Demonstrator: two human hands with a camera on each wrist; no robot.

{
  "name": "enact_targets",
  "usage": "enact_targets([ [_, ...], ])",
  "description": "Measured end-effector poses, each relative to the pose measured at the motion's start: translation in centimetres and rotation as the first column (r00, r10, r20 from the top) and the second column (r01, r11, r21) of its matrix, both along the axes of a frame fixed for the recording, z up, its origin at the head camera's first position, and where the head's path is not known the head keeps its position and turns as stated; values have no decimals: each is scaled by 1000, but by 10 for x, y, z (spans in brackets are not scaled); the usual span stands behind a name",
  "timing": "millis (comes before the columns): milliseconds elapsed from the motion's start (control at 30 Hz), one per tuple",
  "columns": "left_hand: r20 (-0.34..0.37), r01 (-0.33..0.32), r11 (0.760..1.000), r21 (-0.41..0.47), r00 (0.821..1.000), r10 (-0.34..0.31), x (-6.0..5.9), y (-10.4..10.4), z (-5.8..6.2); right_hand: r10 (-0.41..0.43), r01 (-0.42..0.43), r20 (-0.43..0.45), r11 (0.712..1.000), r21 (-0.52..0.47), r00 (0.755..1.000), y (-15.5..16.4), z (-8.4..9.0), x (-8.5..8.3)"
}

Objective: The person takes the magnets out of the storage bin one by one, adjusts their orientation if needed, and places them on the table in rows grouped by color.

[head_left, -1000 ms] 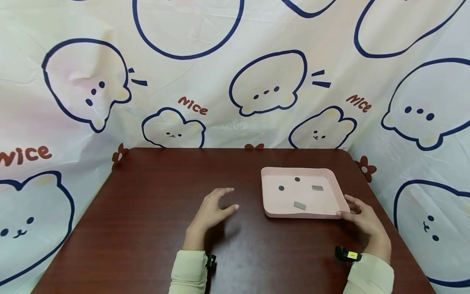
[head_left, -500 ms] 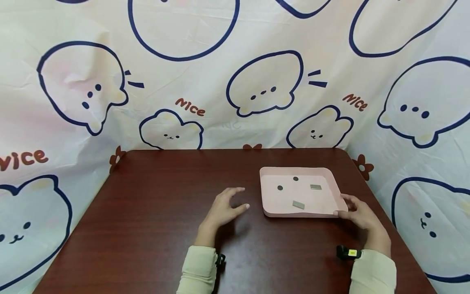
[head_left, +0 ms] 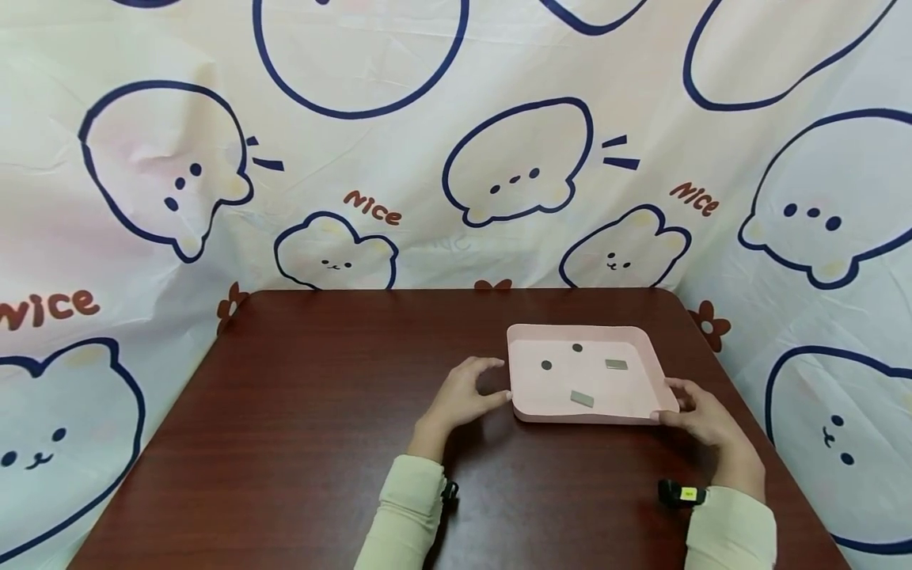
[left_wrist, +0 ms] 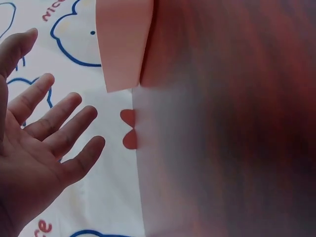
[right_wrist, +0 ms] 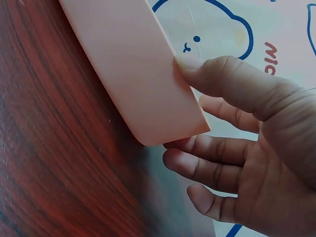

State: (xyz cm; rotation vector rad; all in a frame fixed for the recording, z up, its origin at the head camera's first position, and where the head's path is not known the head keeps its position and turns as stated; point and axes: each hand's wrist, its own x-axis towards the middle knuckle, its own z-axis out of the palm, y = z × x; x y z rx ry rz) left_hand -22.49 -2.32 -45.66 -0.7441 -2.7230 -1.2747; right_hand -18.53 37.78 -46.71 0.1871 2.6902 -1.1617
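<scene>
Pink shallow plastic tray (head_left: 659, 388) with rounded corners sits on the right half of the dark reddish-brown wooden worktop (head_left: 299, 412), its far edge a little short of the worktop's back edge; inside lie two small dark round discs (head_left: 546, 365) and two small grey rectangular pieces (head_left: 581, 398), all apart from one another; the right hand (head_left: 701, 419) reaches in from the near right, wrist low over the wood, and its grip is on the tray's near right corner, thumb pressed on top of the rim and the other fingers curled beneath, as the right wrist view shows plainly; the left hand (head_left: 463, 393) comes forward from a cream sleeve (head_left: 406, 514), palm turned toward the tray, fingers spread and relaxed, its grip open and holding nothing; its fingertips are just beside the tray's left wall, and whether they touch it cannot be told; the worktop lies bare to the left of that hand, with wide room there; a cartoon-printed white cloth backdrop (head_left: 456, 142) rises close behind and on both sides.
</scene>
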Motion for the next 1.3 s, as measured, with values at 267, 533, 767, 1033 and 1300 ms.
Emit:
enact_targets([
  [267,-17,50,999,-14,999,-50,-8,13,9,-1,1,-7,1000,0,1000,-3,1,0],
  [533,-33,105,994,3,994,-105,-16,32,8,-10,10,14,1000,-10,1000,-2,4,1],
  [767,-8,138,990,12,990,-138,-25,48,8,-20,19,23,1000,3,1000,-3,6,1],
  [1033,66,193,981,13,979,-193,-36,66,16,-33,33,31,999,-1,999,-2,4,2],
  [1300,177,239,971,16,955,-238,-43,84,17,-26,27,39,1000,-5,999,-2,3,1],
])
